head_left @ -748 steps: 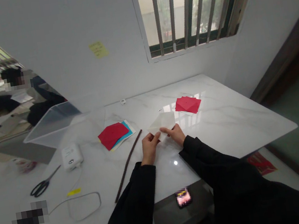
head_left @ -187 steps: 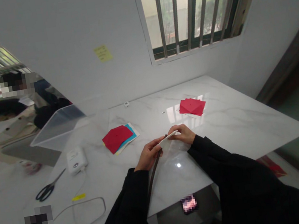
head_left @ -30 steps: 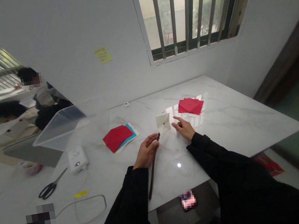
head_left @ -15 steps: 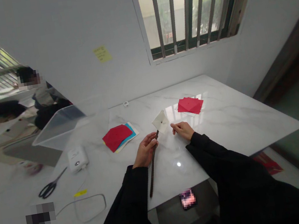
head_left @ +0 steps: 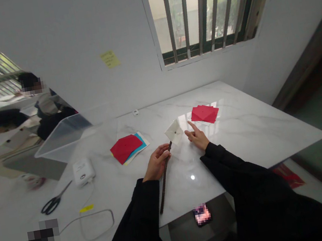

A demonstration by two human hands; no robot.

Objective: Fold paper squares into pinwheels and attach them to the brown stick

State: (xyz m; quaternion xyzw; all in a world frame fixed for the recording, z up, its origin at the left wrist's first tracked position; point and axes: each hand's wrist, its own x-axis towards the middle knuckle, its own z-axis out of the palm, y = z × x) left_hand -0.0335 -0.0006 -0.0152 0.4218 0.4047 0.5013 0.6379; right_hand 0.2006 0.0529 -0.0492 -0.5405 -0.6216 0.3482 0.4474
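Observation:
My left hand (head_left: 157, 165) grips a thin dark brown stick (head_left: 164, 183) above the white marble table (head_left: 243, 131). A white folded paper pinwheel (head_left: 174, 131) sits pinned on the stick's upper end, tilted. My right hand (head_left: 197, 138) hovers just right of the pinwheel, index finger stretched out, holding nothing and close to the paper's edge.
A stack of red and blue paper squares (head_left: 127, 147) lies to the left, a red paper stack (head_left: 204, 113) farther right. A clear plastic bin (head_left: 62, 138), a white device (head_left: 82, 171) with cord, scissors (head_left: 53, 200) and a phone (head_left: 202, 214) are nearby. A person sits far left.
Over the last second the pinwheel on the stick has turned. My right hand closed its fingers, then stretched the index finger out again beside the paper. My left hand has kept hold of the stick.

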